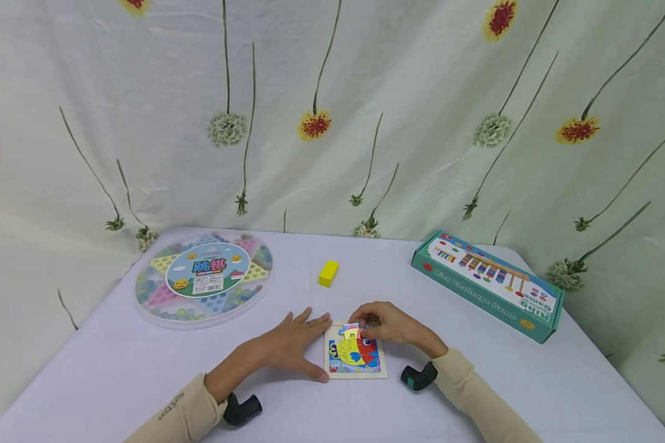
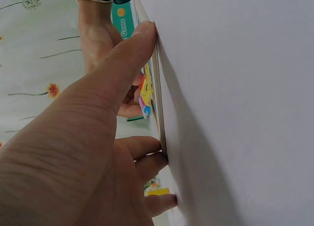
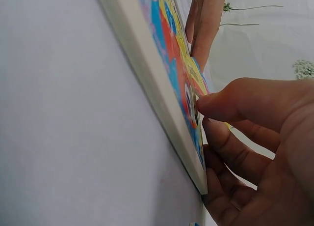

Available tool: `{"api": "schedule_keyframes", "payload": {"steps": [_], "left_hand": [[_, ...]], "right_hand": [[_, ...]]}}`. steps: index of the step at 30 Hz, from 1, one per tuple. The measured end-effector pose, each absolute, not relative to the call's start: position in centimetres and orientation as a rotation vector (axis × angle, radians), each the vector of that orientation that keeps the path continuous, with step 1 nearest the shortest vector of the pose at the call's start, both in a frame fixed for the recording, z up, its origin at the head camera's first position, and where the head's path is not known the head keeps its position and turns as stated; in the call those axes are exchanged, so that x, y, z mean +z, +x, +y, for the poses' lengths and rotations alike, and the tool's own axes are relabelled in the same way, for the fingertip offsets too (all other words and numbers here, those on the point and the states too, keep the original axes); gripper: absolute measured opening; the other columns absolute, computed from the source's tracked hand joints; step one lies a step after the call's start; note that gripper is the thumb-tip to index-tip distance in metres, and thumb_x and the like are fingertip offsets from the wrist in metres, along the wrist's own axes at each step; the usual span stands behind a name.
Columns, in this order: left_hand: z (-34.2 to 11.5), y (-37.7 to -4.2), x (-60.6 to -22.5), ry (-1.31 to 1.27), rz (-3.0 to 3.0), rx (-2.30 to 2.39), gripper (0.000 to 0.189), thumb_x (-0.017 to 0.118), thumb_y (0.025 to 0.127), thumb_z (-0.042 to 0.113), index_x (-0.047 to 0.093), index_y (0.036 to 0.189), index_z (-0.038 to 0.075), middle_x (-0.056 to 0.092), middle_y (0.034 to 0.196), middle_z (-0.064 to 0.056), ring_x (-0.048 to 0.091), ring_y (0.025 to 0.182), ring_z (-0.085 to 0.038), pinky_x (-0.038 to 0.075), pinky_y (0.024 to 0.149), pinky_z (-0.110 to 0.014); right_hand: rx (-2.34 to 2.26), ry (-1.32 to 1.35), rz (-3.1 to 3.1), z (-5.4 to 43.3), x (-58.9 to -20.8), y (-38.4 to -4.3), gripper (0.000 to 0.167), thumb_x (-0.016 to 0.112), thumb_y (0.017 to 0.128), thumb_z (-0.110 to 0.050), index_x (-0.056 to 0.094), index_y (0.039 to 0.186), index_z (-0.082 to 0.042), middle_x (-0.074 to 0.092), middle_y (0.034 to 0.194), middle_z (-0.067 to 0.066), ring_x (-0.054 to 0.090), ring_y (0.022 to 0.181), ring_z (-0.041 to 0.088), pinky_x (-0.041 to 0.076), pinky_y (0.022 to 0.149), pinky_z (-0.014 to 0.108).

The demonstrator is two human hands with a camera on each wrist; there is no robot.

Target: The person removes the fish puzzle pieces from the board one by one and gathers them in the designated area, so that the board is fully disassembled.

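Observation:
A small square jigsaw puzzle of a yellow and red fish lies in a pale wooden tray [image 1: 360, 376]. At the tray's upper edge my right hand [image 1: 390, 324] pinches a jigsaw piece [image 1: 350, 331] between thumb and index finger. In the right wrist view this piece [image 3: 197, 77] stands tilted above the picture. My left hand [image 1: 294, 344] lies spread at the tray's left side, its thumb and some fingertips touching the edge. The left wrist view shows the thumb [image 2: 140, 42] against the tray's side. Part of the piece is hidden by the right fingers.
A yellow block [image 1: 328, 274] lies beyond the tray. At the back left is a round Chinese checkers set [image 1: 161, 307] in clear packaging. A green Ring Challenge Game box [image 1: 487, 286] sits at the back right. A flowered cloth hangs behind the white table.

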State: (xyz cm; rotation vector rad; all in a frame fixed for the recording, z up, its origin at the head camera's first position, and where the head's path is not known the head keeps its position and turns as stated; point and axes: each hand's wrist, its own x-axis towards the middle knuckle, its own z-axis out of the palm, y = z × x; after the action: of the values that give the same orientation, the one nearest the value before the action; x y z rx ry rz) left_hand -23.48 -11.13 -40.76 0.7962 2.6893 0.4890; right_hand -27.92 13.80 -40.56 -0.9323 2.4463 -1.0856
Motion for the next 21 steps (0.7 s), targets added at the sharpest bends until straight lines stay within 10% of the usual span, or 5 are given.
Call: {"api": "schedule_keyframes", "payload": {"steps": [21], "left_hand": [[-11.22, -23.58, -40.98, 0.798, 2.692, 0.484, 0.102, 0.072, 0.07, 0.064, 0.032, 0.151, 0.016, 0.027, 0.158, 0.001, 0.01, 0.147, -0.034, 0.008, 0.115, -0.061]], "right_hand": [[-1.159, -0.946, 2.44, 14.32, -41.73, -28.97, 0.024, 0.063, 0.089, -0.002, 0.066, 0.113, -0.003, 0.063, 0.098, 0.007, 0.055, 0.091, 0.018, 0.05, 0.089, 0.036]]}}
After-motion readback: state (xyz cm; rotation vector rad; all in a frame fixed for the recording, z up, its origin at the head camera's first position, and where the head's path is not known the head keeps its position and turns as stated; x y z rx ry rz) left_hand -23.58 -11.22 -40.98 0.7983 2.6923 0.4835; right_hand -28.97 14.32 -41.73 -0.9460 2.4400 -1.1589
